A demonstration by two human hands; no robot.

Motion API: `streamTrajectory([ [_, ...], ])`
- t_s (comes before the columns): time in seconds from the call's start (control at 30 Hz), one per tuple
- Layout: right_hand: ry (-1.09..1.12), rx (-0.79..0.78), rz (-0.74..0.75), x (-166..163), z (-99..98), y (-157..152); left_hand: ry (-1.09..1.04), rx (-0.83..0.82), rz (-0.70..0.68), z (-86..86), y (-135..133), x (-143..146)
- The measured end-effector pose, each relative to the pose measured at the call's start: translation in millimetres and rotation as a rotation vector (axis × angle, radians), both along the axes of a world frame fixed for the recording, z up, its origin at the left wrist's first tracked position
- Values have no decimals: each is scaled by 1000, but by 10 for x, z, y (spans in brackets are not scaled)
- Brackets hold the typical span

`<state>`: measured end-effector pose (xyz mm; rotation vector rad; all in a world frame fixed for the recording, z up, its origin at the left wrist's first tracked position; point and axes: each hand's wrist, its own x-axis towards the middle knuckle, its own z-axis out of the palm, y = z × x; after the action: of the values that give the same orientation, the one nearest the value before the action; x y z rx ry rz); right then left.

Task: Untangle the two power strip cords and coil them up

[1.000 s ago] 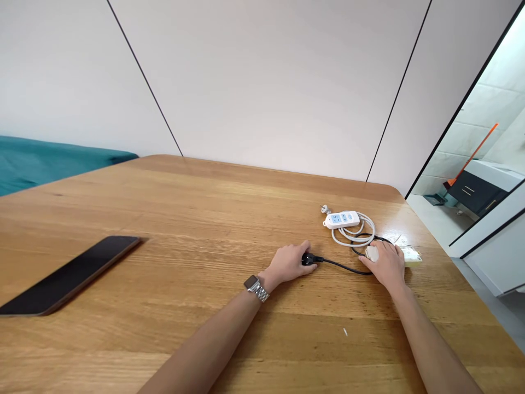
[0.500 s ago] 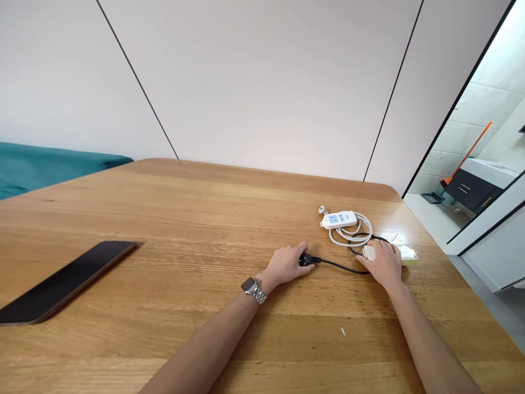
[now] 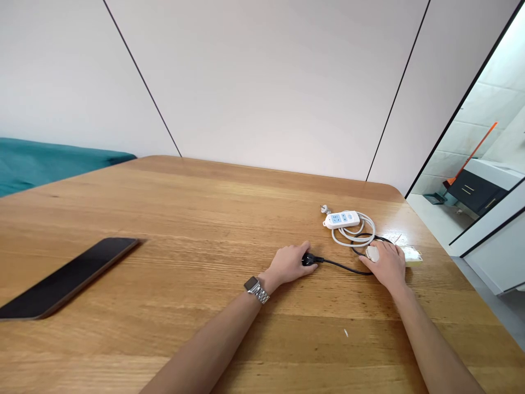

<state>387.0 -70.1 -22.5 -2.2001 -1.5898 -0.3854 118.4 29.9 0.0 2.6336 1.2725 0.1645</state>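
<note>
My left hand [image 3: 289,264], with a metal watch on its wrist, lies on the wooden table [image 3: 197,219] with its fingers closed round a black plug [image 3: 308,259]. A black cord [image 3: 344,266] runs from the plug to the right. My right hand [image 3: 387,265] rests over a small white device [image 3: 372,253] at the cord's other end, fingers curled on it. Just beyond lies a white power strip [image 3: 342,219] with its white cord [image 3: 357,234] coiled beside it.
A dark phone [image 3: 68,278] lies face up at the table's left. A small white-and-yellow object [image 3: 413,256] sits right of my right hand, near the table's right edge. A teal surface [image 3: 49,161] shows past the left edge. A doorway opens at the right.
Both hands stay where they were on the plug and the white device. Only the view has shifted slightly.
</note>
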Motion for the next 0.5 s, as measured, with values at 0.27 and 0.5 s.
streamTrajectory([
  [0.27,-3,-18,-10,-27,45,-10,5,2,2,-13,6,5],
  [0.5,13,-52,13,16,45,-19,-13,-9,-1,-12,8,5],
])
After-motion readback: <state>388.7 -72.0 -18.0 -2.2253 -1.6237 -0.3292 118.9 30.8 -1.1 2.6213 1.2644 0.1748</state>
